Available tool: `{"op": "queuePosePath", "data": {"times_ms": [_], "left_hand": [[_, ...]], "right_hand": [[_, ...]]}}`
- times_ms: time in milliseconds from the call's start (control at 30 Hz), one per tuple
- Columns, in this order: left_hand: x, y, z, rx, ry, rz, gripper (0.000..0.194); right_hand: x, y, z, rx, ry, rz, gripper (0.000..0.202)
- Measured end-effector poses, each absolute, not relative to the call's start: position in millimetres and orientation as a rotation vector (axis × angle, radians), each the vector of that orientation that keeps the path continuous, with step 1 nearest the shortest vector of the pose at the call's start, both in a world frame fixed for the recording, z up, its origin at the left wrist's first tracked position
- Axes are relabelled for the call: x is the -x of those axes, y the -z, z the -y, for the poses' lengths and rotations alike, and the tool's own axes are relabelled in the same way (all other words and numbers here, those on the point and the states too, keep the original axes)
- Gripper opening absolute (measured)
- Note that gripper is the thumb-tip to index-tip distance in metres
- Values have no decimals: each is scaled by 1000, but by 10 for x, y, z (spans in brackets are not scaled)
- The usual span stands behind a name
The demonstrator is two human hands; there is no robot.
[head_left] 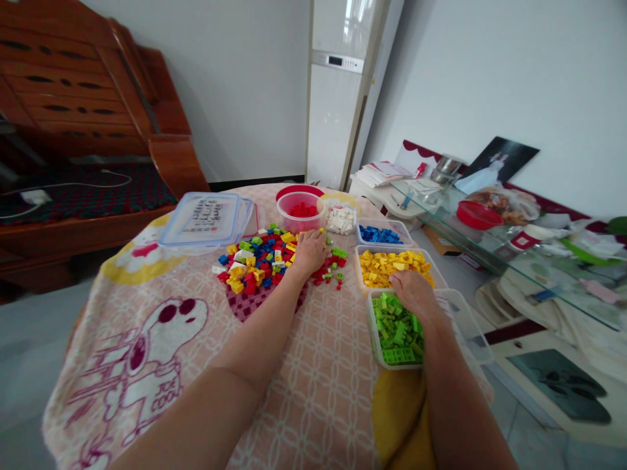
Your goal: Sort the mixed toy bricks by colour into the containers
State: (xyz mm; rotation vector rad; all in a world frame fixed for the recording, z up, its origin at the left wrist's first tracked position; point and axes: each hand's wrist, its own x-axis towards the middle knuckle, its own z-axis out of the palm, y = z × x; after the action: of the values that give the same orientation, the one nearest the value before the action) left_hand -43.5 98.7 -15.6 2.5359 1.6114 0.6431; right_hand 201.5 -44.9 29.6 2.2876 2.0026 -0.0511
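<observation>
A mixed pile of toy bricks [267, 261] in red, yellow, blue, green and white lies on the cloth. My left hand [311, 251] rests palm down on the pile's right side, fingers spread over the bricks; what lies under them is hidden. Over the front of a clear box of yellow bricks [375, 267], my right hand [415, 292] has its fingers pressed together, with a yellow brick [400, 266] at the tips. Just below that hand stands a box of green bricks [396, 326], partly covered by my forearm.
Behind are a box of blue bricks [378, 234], white bricks [341, 220] and a round tub [289, 219] holding red bricks. Clear lids [206, 219] are stacked at the far left. A glass-topped cabinet [514, 254] with household items stands right of the table.
</observation>
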Motion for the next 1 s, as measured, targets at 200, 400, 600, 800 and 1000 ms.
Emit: {"op": "queuePosePath", "data": {"times_ms": [200,400,600,800,1000], "left_hand": [[409,71,-1002,-2509,-667,-1583,27],[320,10,-1146,-2555,-585,-1651,37],[199,5,-1315,-2647,-425,-1684,36],[145,-23,-1343,-2624,-358,-1676,43],[153,-14,-1370,-2642,-342,-1688,44]], "right_hand": [[-2004,-289,448,-2292,43,-2029,42],[-1972,-332,462,-2293,39,-2013,42],[-1959,-329,462,-2292,39,-2001,43],[-1961,-326,447,-2276,49,-2014,43],[-1927,-356,454,-2279,40,-1991,43]]}}
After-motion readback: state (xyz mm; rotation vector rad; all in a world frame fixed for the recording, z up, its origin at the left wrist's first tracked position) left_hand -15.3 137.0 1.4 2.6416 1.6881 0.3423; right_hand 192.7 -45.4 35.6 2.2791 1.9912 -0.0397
